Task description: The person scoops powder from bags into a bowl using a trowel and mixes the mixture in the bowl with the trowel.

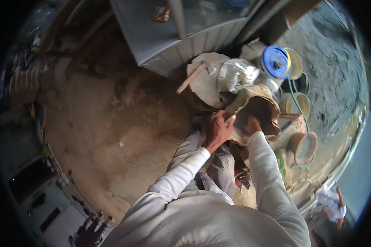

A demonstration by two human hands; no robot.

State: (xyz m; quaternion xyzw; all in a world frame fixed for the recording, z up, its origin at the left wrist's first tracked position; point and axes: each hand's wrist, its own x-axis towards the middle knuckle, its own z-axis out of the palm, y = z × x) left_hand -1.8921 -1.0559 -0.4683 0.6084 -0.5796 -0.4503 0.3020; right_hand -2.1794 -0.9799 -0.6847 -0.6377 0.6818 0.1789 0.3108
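The left hand (218, 128) is gripping a brown sack's (254, 91) rim; the right hand (253, 124) is reaching inside, its grip hidden. Beyond the left hand, a wooden-handled tool (190, 78) is lying.

- Left arm (175, 177), in a long sleeve, slants from near to far and rightward
- Left hand (218, 131), back upward, fingers bent, thumb (231, 120) angled right
- Right arm (266, 164), also long-sleeved, reaches far and slightly left
- Right hand (253, 124), just right of the left, blurred, fingers too shadowed to make out
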